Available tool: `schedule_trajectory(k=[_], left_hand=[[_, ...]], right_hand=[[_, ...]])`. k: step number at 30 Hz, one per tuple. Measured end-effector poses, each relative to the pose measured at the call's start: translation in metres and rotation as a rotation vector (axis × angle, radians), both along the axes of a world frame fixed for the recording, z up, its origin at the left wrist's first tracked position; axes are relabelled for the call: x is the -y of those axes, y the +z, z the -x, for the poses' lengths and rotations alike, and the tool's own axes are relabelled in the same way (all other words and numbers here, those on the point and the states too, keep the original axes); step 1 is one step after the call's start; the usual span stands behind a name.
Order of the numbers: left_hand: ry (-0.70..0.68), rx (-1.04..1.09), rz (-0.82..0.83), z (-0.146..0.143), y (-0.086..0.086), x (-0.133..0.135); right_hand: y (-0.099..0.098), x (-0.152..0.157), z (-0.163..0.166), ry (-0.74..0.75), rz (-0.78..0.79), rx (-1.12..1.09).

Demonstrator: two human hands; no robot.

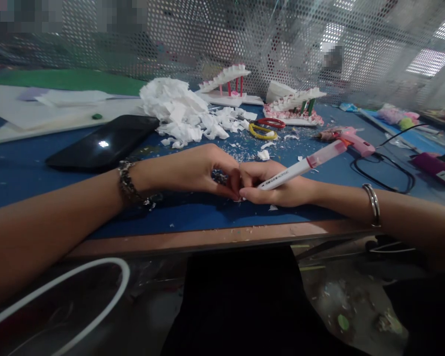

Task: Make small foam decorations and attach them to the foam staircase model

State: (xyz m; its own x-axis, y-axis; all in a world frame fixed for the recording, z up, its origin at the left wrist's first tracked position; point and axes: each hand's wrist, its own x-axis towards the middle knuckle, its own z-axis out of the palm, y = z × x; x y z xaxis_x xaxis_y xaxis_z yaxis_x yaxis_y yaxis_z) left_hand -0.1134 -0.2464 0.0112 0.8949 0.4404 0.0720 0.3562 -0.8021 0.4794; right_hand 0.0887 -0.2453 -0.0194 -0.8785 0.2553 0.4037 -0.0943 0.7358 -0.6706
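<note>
Pen [301, 167]: white barrel, pink cap, near the desk's [29, 183] front edge; likely light, stiff and smooth, best gripped low on the barrel.
Right hand [282, 190]: closed around the pen.
Left hand [193, 170]: fingertips pinched, touching the right hand; what they pinch is too small to tell.

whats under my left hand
Blue mat with white scraps shows beneath the left hand. Anything between its fingertips, against the right hand holding the pen, is covered.
</note>
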Motion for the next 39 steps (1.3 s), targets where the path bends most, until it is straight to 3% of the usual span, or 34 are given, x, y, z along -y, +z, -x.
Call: schedule_trajectory(k=[13,27,32,39], left_hand=[[0.025,0.039,0.039,-0.0002,-0.0008,-0.0003],[0.065,-0.002,-0.002,0.0025,-0.0037,-0.0032],[0.169,-0.008,-0.075,-0.0001,-0.0064,-0.0038],[0.092,-0.005,0.019,-0.0041,-0.0037,0.0014]], right_hand=[[0.0006,-0.0013,0.0002,-0.040,0.022,-0.036],[0.0001,-0.0010,0.0006,0.028,0.023,-0.012],[-0.0008,-0.0021,0.0008,0.010,0.099,-0.044],[-0.0021,-0.0062,0.0013,-0.105,0.331,-0.191]])
